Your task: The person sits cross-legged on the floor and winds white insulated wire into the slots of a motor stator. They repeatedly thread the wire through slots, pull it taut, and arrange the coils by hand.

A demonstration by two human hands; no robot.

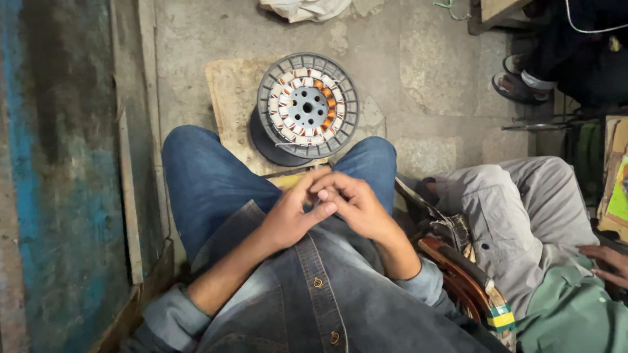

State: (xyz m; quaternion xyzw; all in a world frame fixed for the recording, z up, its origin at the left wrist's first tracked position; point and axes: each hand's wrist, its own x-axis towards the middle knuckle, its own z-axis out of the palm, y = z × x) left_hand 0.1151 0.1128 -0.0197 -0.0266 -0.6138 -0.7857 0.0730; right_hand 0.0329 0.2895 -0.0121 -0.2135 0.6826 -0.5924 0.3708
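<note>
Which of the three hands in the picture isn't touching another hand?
The co-worker's hand at the far right edge, resting alone on grey trousers. The person's left hand and right hand are clasped together.

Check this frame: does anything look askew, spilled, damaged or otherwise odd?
Nothing looks spilled or broken. The grey plastic spool, with a copper-wound round stator on top, sits level on a worn board. Left hand and right hand are clasped together in the lap; whether they hold anything is hidden.

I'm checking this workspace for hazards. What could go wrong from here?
The stator sits loose on a spool just past the knees; a leg shift might topple it. Both hands, left hand and right hand, work something too small to make out; dropped, it could vanish in the lap.
</note>
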